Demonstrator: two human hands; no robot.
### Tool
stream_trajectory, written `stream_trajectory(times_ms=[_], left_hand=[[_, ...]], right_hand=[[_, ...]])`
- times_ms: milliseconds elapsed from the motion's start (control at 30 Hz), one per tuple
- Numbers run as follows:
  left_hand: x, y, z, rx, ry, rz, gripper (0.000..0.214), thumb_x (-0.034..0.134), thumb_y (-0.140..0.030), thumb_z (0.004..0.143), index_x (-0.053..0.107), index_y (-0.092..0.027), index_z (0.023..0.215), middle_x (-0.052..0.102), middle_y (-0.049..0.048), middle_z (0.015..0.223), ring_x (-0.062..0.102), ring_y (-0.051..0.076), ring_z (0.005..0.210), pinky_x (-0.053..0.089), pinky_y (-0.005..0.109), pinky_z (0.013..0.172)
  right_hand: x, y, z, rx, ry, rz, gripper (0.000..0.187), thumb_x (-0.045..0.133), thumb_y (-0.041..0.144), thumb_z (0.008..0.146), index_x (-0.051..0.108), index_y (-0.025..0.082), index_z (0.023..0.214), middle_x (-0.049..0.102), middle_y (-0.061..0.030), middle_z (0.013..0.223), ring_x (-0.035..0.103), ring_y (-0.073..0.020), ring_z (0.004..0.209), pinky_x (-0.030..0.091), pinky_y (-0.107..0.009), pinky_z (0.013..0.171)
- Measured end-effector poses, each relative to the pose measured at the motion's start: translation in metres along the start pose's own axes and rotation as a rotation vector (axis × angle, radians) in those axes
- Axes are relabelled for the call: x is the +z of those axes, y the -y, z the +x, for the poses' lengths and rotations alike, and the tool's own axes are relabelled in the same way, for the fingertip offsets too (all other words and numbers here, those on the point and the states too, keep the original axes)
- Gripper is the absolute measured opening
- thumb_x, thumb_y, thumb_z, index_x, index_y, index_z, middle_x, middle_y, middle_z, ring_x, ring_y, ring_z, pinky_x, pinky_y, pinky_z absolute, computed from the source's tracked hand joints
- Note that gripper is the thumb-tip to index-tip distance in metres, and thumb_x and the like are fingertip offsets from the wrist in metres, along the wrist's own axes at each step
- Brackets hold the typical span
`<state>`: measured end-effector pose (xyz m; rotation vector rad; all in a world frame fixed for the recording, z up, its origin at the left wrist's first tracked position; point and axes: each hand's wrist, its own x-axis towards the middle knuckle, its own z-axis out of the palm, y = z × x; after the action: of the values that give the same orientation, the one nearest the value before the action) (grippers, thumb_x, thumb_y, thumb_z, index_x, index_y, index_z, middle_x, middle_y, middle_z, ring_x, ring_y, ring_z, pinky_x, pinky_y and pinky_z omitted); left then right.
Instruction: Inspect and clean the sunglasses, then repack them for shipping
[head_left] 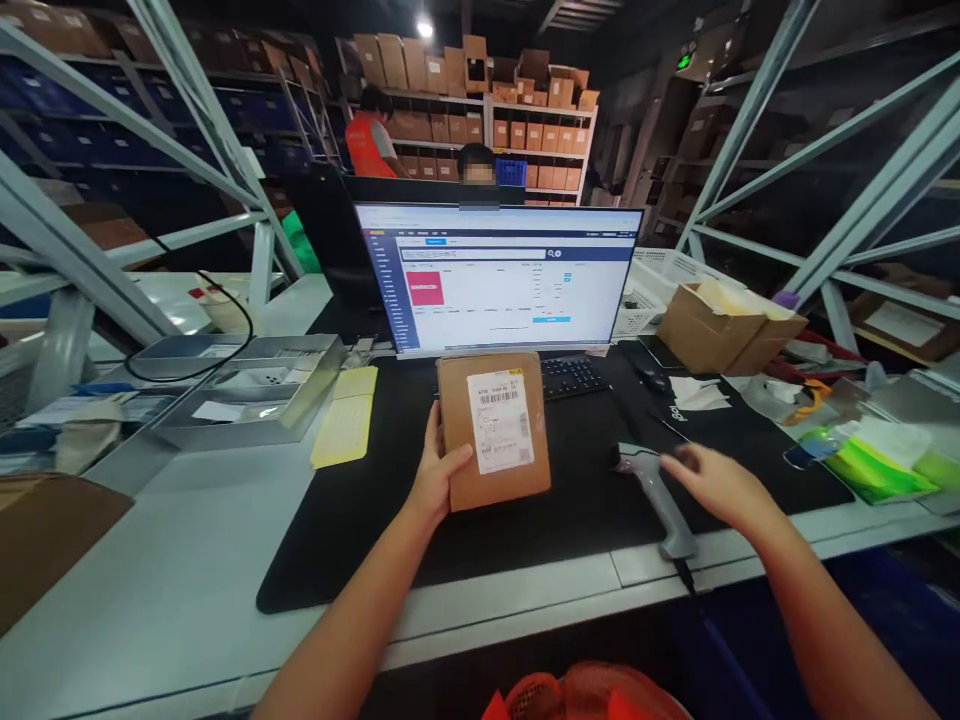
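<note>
My left hand (439, 470) grips the left edge of a brown cardboard parcel (491, 430) with a white barcode label, held tilted up above the black desk mat (360, 520) in front of the monitor (499, 275). My right hand (712, 485) hovers just over a grey handheld barcode scanner (660, 500) lying on the mat. Its fingers are blurred by motion and point left toward the scanner head.
A black keyboard (570, 375) sits behind the parcel. Yellow paper (346, 415) and metal trays (247, 385) are to the left. An open cardboard box (720, 325), white slips and green bags (885, 460) lie right. Two people work behind the monitor by carton shelves.
</note>
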<state>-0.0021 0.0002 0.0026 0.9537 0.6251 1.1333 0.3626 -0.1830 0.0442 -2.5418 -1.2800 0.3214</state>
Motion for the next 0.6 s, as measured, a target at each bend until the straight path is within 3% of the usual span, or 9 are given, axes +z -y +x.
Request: stream_trajectory(times_ms=[67,133,300,367,467,533,600], left_hand=[[-0.001,0.000,0.004,0.012,-0.076,-0.028,0.107,0.085,-0.035,0.066,0.027,-0.035,0.155,0.044,0.0088,0.153,0.046,0.036,0.139,0.047,0.048,0.108],[-0.002,0.002,0.007,0.028,-0.120,-0.020,0.109,0.086,-0.033,0.063,0.028,-0.034,0.155,0.045,0.0094,0.152,0.045,0.035,0.139,0.047,0.047,0.108],[-0.004,0.010,0.006,0.066,-0.140,0.061,0.118,0.089,-0.034,0.061,0.021,-0.035,0.157,0.043,0.0105,0.150,0.042,0.034,0.141,0.046,0.046,0.109],[-0.003,0.013,0.004,0.070,-0.137,0.078,0.119,0.089,-0.035,0.061,0.020,-0.035,0.158,0.043,0.0109,0.149,0.042,0.035,0.141,0.045,0.047,0.110],[-0.001,0.015,0.003,0.084,-0.129,0.108,0.120,0.090,-0.036,0.059,0.021,-0.034,0.157,0.043,0.0112,0.150,0.042,0.035,0.141,0.042,0.047,0.113],[0.000,0.017,0.002,0.106,-0.118,0.143,0.120,0.091,-0.036,0.058,0.023,-0.033,0.157,0.042,0.0110,0.151,0.041,0.035,0.142,0.040,0.047,0.115],[0.001,0.018,0.001,0.137,-0.109,0.185,0.118,0.090,-0.037,0.059,0.023,-0.034,0.157,0.041,0.0105,0.152,0.040,0.035,0.143,0.038,0.047,0.116]], right_hand=[[0.020,-0.023,-0.003,0.076,0.138,-0.044,0.060,0.056,0.064,0.083,0.070,0.015,0.116,0.075,-0.0155,0.101,0.070,-0.0365,0.099,0.051,-0.042,0.081],[0.040,-0.030,-0.004,0.080,0.190,-0.013,0.057,0.055,0.064,0.082,0.071,0.017,0.110,0.076,-0.0146,0.100,0.070,-0.0360,0.099,0.051,-0.040,0.078],[0.068,-0.018,-0.010,0.014,0.080,0.112,0.034,0.060,0.051,0.078,0.068,0.020,0.086,0.074,-0.0133,0.088,0.069,-0.0342,0.089,0.048,-0.038,0.076],[0.065,-0.017,-0.017,0.003,0.011,0.303,0.028,0.066,0.046,0.071,0.064,0.020,0.083,0.072,-0.0101,0.085,0.068,-0.0307,0.084,0.048,-0.037,0.074],[0.048,-0.016,-0.031,0.019,-0.078,0.828,0.033,0.075,0.042,0.063,0.060,0.021,0.085,0.069,-0.0045,0.080,0.065,-0.0248,0.078,0.049,-0.034,0.070],[0.032,-0.011,-0.044,-0.011,-0.018,1.165,0.036,0.079,0.041,0.066,0.060,0.022,0.089,0.064,-0.0008,0.073,0.061,-0.0203,0.070,0.048,-0.032,0.065],[0.018,-0.002,-0.058,-0.067,0.108,1.346,0.036,0.079,0.041,0.071,0.061,0.022,0.095,0.059,0.0021,0.064,0.055,-0.0163,0.058,0.045,-0.029,0.057]])
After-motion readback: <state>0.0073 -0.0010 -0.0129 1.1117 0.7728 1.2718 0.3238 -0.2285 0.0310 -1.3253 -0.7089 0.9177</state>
